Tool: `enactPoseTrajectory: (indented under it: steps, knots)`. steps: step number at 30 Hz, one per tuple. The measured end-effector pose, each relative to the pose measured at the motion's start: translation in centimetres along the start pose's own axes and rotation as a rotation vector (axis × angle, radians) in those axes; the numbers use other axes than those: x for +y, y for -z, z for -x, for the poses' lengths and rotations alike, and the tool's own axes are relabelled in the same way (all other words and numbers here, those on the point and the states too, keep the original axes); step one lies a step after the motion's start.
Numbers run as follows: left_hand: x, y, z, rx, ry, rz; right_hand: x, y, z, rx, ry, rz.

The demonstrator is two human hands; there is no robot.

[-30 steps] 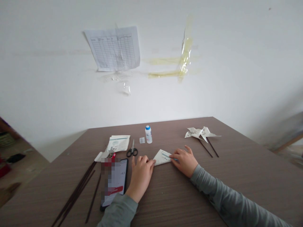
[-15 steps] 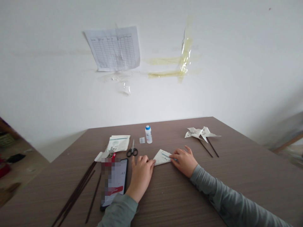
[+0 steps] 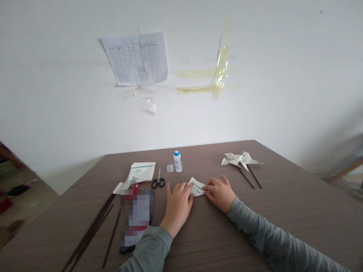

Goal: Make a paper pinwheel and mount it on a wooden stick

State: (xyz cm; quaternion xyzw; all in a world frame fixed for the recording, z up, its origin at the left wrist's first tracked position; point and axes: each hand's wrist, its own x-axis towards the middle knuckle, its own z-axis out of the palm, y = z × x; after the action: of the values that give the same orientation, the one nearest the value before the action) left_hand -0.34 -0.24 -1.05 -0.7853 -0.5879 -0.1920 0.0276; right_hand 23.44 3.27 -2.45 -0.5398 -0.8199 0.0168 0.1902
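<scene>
A folded piece of printed white paper (image 3: 197, 186) lies on the brown table (image 3: 215, 238) in front of me. My left hand (image 3: 179, 204) lies flat with its fingertips pressing on the paper's left part. My right hand (image 3: 219, 193) presses its fingertips on the paper's right edge. Both hands rest on the paper; neither lifts it.
Black scissors (image 3: 158, 181), a small white glue bottle with a blue cap (image 3: 177, 161) and printed sheets (image 3: 141, 171) lie beyond the hands. A phone (image 3: 136, 218) and dark thin sticks (image 3: 90, 230) are at the left. Two paper pinwheels on sticks (image 3: 241, 160) lie at the right.
My left hand has slid to the right, over the left part of the folded paper. The right hand has barely moved.
</scene>
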Motion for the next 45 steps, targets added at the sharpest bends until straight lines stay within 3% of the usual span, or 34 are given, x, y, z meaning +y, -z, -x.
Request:
enactPoseTrajectory:
  steps: [11, 28, 45]
  knots:
    - [0.2, 0.3, 0.0, -0.076, 0.039, -0.036, -0.3, 0.1, 0.0, -0.015, -0.036, 0.009]
    - [0.5, 0.8, -0.1, -0.095, 0.056, -0.021, -0.3, 0.2, 0.0, -0.026, -0.041, 0.002]
    - [0.9, 1.3, -2.0, -0.129, 0.032, -0.042, -0.4, 0.4, 0.1, -0.02, -0.036, -0.013]
